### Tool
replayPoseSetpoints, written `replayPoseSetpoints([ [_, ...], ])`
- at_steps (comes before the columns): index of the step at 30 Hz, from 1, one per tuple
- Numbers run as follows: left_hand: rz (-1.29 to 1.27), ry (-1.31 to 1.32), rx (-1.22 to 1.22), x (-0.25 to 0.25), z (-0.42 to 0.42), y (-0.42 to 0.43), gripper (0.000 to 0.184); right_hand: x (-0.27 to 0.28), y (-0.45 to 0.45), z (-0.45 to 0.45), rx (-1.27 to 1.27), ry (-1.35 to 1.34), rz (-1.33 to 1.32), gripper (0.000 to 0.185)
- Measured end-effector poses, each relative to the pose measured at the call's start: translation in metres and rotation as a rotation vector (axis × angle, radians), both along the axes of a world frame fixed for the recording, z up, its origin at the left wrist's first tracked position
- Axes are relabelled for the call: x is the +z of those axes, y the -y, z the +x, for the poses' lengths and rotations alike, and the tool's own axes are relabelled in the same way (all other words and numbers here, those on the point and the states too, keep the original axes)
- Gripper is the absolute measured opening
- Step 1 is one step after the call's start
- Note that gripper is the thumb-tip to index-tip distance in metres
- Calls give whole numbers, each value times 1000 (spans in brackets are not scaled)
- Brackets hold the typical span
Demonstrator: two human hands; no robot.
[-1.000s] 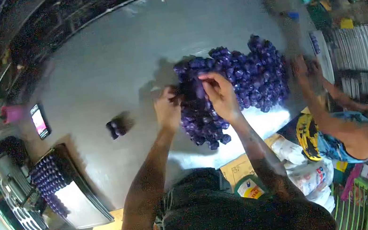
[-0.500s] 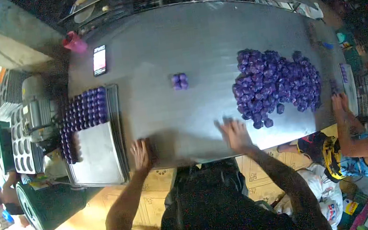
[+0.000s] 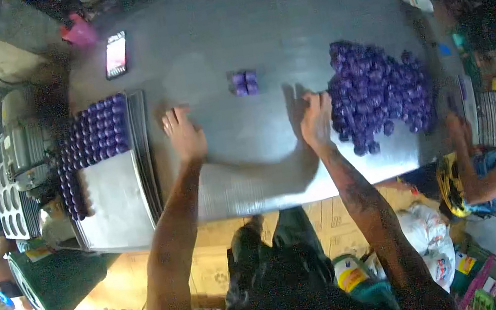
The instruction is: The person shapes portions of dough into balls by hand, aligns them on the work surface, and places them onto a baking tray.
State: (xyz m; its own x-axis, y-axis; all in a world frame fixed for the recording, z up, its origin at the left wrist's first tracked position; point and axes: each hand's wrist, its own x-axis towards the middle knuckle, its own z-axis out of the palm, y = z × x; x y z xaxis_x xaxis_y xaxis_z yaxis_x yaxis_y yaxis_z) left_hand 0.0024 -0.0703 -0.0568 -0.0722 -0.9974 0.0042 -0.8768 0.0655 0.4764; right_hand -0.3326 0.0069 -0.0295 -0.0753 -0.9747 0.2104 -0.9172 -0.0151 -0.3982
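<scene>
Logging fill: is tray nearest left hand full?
Tray partly full: purple pieces cover its far part and some left edge, rest bare.

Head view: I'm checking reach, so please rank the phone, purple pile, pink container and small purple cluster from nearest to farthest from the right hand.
From the right hand:
1. Purple pile, just to its right.
2. Small purple cluster, left and farther forward.
3. Phone, well to the left.
4. Pink container, far left, beyond the phone.

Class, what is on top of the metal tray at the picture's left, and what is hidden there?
Rows of purple pieces cover the metal tray's far part and run down its left edge; the rest looks bare. The surface beneath the pieces cannot be seen.
</scene>
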Motion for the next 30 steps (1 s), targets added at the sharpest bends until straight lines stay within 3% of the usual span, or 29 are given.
replayPoseSetpoints([
  [2,-79,-178,-62,1,-6,1,21,-4,4,2,32,184,47,25],
  [7,167,-416,-153,-48,27,28,21,7,41,-27,28,78,-133,24],
  [8,-144,-194,-147,-40,7,73,26,3,83,-28,-6,74,-149,25],
  [10,-425,38,-123,-43,-6,90,32,-9,107,-24,-29,76,-139,27],
  [13,-56,-362,31,-40,-5,57,46,-15,108,-20,200,158,-32,22],
  [16,315,-773,179,-40,-16,48,60,-27,127,-48,199,92,-66,21],
  [17,325,-771,186,-33,-21,69,60,-34,129,-55,192,61,-71,21],
  [19,116,91,-9,-11,-29,132,66,-15,194,-41,237,74,-130,19],
  [20,-62,170,33,-20,-39,155,64,-25,211,-38,246,78,-138,19],
  [22,-156,-31,85,-38,-52,147,61,-33,194,-33,342,174,66,19],
  [24,-71,-265,94,-45,-54,116,59,-30,207,-44,399,210,123,19],
  [26,95,-496,115,-56,-45,97,56,-39,201,-71,572,36,251,21],
  [28,142,-329,51,-67,-28,128,54,-34,204,-70,657,-38,342,22],
  [30,6,-154,26,-65,-44,188,58,3,263,-43,432,93,21,26],
])
